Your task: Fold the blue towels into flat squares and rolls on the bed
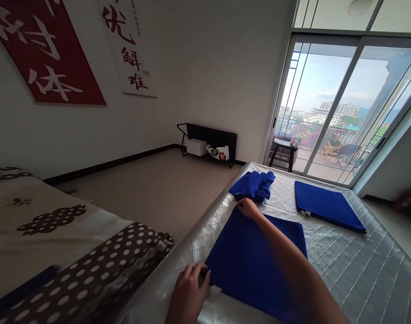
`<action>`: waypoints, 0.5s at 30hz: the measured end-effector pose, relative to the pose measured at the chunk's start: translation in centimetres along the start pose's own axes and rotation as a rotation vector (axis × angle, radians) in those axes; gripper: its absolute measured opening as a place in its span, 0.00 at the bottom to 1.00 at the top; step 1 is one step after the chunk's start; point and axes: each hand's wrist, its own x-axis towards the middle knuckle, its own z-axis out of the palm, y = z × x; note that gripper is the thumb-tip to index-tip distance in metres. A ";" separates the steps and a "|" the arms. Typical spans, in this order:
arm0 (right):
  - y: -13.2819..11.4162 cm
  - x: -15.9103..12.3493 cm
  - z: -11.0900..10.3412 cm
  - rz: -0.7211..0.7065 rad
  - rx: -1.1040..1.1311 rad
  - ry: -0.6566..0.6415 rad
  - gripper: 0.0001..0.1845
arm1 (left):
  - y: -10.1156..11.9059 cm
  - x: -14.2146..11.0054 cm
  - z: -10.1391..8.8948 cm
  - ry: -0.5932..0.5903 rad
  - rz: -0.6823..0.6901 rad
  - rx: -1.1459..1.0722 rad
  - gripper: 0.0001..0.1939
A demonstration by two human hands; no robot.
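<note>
A blue folded cloth (pixel 249 265) lies flat on the silver quilted mattress (pixel 347 265). At its near left corner, my left hand (pixel 189 290) is closed on the edge, thumb and fingers pinching it beside a small white tag (pixel 215 293). My right hand (pixel 249 208) reaches across the cloth and grips its far left corner; my forearm covers part of the right side. Just beyond that hand sits a bunched blue cloth (pixel 254 185). Farther right, another blue cloth (pixel 327 204) rests neatly folded flat, with white tags on its near edge.
On the left is a bed with a brown polka-dot cover (pixel 100 256), separated from the mattress by floor. A black bench (pixel 210 135) stands against the back wall, holding a white box (pixel 196 147) and a printed bag. Sliding glass doors (pixel 322 108) close off the balcony.
</note>
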 end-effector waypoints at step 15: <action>-3.3 -11.9 -14.5 -0.216 0.237 0.329 0.11 | 2.9 0.4 -2.7 0.174 0.286 0.098 0.14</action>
